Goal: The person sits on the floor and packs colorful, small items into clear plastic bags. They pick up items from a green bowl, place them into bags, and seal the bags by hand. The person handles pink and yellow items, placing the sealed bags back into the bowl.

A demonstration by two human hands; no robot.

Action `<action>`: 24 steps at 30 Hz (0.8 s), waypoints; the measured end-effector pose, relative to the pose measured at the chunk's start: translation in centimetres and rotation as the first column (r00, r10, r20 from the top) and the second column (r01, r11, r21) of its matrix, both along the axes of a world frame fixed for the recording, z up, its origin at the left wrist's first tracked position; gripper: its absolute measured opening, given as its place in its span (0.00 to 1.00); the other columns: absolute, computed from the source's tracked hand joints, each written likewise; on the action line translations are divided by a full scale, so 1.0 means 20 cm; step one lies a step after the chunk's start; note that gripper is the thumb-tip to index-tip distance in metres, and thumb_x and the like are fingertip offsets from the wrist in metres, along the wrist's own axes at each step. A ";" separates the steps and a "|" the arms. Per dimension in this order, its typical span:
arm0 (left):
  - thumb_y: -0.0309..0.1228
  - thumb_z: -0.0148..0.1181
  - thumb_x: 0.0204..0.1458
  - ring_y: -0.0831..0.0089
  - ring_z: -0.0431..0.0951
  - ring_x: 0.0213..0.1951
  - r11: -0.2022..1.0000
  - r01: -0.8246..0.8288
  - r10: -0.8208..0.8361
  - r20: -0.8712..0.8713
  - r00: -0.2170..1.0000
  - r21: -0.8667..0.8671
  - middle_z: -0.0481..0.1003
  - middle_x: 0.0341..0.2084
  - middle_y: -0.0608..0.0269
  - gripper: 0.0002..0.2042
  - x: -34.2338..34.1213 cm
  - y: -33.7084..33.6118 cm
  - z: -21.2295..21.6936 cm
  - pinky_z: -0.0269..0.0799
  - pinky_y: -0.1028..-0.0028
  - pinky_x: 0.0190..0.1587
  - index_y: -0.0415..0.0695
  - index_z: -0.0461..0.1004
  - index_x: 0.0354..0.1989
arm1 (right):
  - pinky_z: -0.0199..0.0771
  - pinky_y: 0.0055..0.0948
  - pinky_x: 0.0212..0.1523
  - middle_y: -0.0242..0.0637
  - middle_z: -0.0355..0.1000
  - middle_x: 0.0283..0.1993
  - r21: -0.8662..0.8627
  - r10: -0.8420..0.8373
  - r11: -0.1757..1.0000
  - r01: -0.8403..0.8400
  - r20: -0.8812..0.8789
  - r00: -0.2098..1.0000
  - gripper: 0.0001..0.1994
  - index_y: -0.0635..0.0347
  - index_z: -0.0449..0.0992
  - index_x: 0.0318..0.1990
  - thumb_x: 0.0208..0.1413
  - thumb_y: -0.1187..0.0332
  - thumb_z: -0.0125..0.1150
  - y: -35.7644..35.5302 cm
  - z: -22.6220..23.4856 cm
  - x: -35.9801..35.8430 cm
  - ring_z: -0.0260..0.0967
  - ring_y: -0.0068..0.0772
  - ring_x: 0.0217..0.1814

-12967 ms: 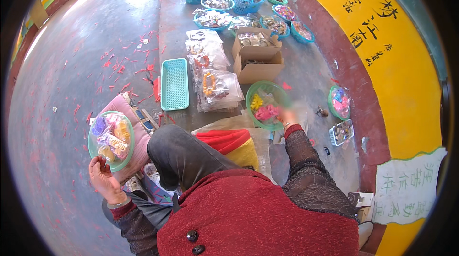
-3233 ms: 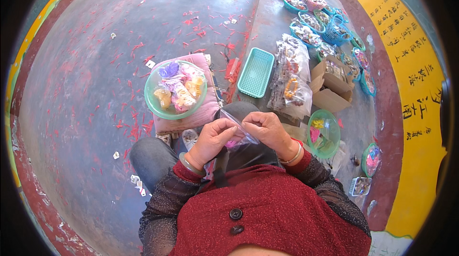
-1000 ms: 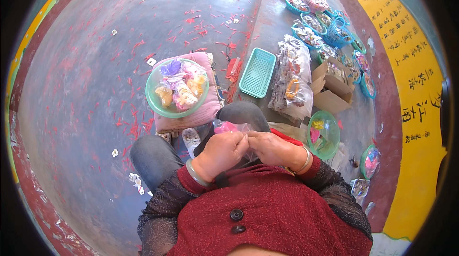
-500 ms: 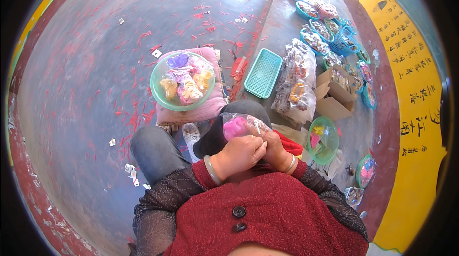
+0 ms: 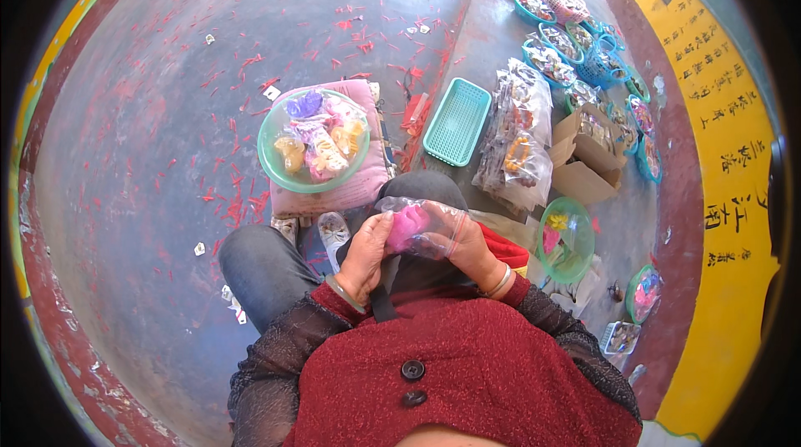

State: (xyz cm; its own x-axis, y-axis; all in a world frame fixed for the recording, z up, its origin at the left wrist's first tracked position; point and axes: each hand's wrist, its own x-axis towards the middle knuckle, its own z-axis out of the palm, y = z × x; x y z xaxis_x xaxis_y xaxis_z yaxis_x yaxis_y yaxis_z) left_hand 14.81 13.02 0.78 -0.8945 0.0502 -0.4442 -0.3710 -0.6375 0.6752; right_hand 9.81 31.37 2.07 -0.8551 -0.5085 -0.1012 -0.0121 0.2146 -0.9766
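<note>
Possibly the clear bag [image 5: 427, 240], pink bundle [image 5: 407, 228] inside, could tear if left hand [image 5: 365, 257] at nine o'clock and right hand [image 5: 476, 251] at three, fingers part-closed on it, tug.

I've got a grey floor [image 5: 150, 155] strewn with red scraps [image 5: 365, 47] and white bits [image 5: 272, 92]. Directly on it: turquoise tray [image 5: 457, 122], stack of clear bags [image 5: 517, 138] just beside, cardboard box [image 5: 586, 182], green basin [image 5: 580, 257], small white basket [image 5: 608, 339], and filled baskets [image 5: 602, 72] clustered far right.
</note>
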 end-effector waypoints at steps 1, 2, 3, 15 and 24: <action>0.37 0.51 0.60 0.79 0.72 0.39 1.000 -0.030 0.030 -0.013 0.999 0.009 0.74 0.37 0.67 0.09 -0.01 0.01 -0.03 0.67 0.77 0.42 0.46 0.70 0.42 | 0.69 0.31 0.52 0.46 0.69 0.53 -0.004 0.015 1.000 -0.015 0.054 0.998 0.25 0.66 0.67 0.56 0.50 0.72 0.64 0.00 0.01 -0.01 0.70 0.38 0.52; 0.35 0.52 0.60 0.80 0.73 0.38 0.998 -0.059 0.060 -0.025 0.998 0.018 0.74 0.37 0.67 0.08 -0.01 0.01 -0.05 0.68 0.77 0.42 0.45 0.70 0.41 | 0.69 0.31 0.51 0.46 0.69 0.53 0.050 0.032 0.998 -0.030 -0.042 0.999 0.25 0.66 0.67 0.56 0.49 0.71 0.64 0.01 -0.01 -0.01 0.70 0.37 0.51; 0.32 0.53 0.59 0.80 0.73 0.38 0.998 -0.056 0.058 -0.061 0.996 0.022 0.74 0.37 0.66 0.07 -0.02 0.01 -0.05 0.70 0.78 0.42 0.44 0.70 0.41 | 0.69 0.31 0.50 0.46 0.70 0.52 0.105 0.051 0.994 -0.037 -0.139 0.989 0.25 0.65 0.67 0.56 0.49 0.70 0.64 0.02 -0.04 -0.01 0.70 0.37 0.50; 0.20 0.60 0.50 0.79 0.70 0.42 0.929 0.017 -0.178 -0.407 0.896 -0.369 0.70 0.40 0.65 0.07 -0.04 -0.02 -0.05 0.68 0.78 0.47 0.42 0.69 0.35 | 0.70 0.29 0.47 0.41 0.74 0.44 -0.010 0.264 0.964 -0.264 -0.013 0.964 0.24 0.64 0.70 0.53 0.47 0.69 0.66 0.05 0.07 -0.07 0.71 0.28 0.45; 0.26 0.57 0.56 0.81 0.72 0.38 0.980 0.076 -0.121 -0.249 0.961 -0.182 0.73 0.36 0.67 0.06 -0.07 -0.03 -0.03 0.69 0.79 0.44 0.40 0.71 0.40 | 0.71 0.29 0.43 0.40 0.75 0.38 0.033 0.232 0.972 -0.231 -0.013 0.973 0.23 0.64 0.71 0.50 0.46 0.69 0.67 0.04 0.07 -0.07 0.71 0.27 0.38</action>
State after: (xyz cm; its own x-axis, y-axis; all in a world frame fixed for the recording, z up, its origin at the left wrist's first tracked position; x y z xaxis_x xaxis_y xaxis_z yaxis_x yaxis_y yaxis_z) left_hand 13.41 12.41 0.25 -0.9739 0.0885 -0.2088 -0.2255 -0.4752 0.8505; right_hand 8.50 32.20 3.51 -0.7161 -0.6898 -0.1066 -0.0810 0.2339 -0.9689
